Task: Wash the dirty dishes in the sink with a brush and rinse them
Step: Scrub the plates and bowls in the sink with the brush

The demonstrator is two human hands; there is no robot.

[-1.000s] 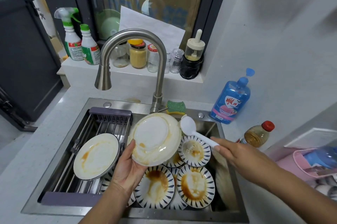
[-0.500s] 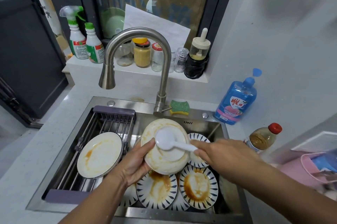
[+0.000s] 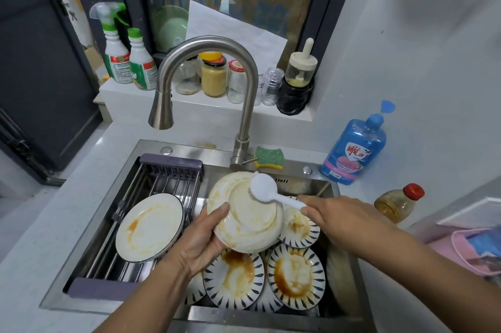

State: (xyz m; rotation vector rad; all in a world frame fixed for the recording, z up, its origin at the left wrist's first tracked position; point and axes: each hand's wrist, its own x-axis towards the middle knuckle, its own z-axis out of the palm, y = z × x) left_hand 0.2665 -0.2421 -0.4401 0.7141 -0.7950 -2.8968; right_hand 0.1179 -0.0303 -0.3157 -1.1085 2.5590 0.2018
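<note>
Fingers of the right hand [image 3: 344, 220] curl round the dish brush [image 3: 264, 186], its handle running right from bristles touching the stained plate [image 3: 245, 227], which the left hand [image 3: 200, 246] grips by its near-left edge over the sink [image 3: 189, 147].

Brushed-metal faucet [image 3: 208, 46] and sink [image 3: 151, 146]; glossy glazed plate [image 3: 245, 213]; white plastic brush [image 3: 267, 189]

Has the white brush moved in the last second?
Yes. The brush swung left, from right of the sponge to below it, onto the held plate.
</note>
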